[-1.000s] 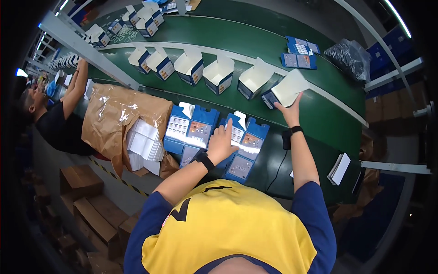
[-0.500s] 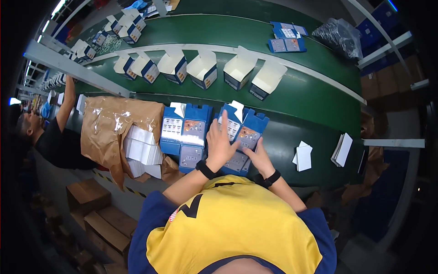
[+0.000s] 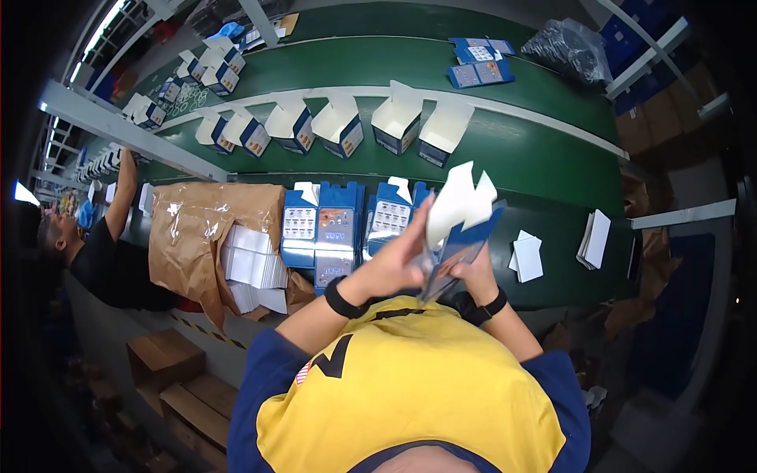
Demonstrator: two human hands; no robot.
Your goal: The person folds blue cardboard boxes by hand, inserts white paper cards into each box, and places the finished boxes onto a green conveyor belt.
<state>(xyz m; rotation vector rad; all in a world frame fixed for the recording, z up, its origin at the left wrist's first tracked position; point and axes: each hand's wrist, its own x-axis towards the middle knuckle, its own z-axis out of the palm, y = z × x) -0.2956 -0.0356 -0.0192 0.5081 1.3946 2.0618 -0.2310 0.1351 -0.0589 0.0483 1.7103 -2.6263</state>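
A blue printed carton with white inner flaps is raised off the bench between my two hands, tilted and partly folded. My left hand grips its left side, thumb across the lower part. On its right side, my right hand is closed on the lower edge, some of its fingers hidden behind the card. Just left of my hands lie flat blue cartons in two stacks, a left stack and a right stack, with white tabs at their top edges.
A row of opened cartons stands along the green conveyor beyond. Left of the stacks is a brown paper wrap around folded white sheets. White cards lie to the right. A co-worker reaches in at far left.
My hands have lifted one flat carton off the right stack, moved it right and begun bending it open; its white inner side shows. The view has shifted slightly.
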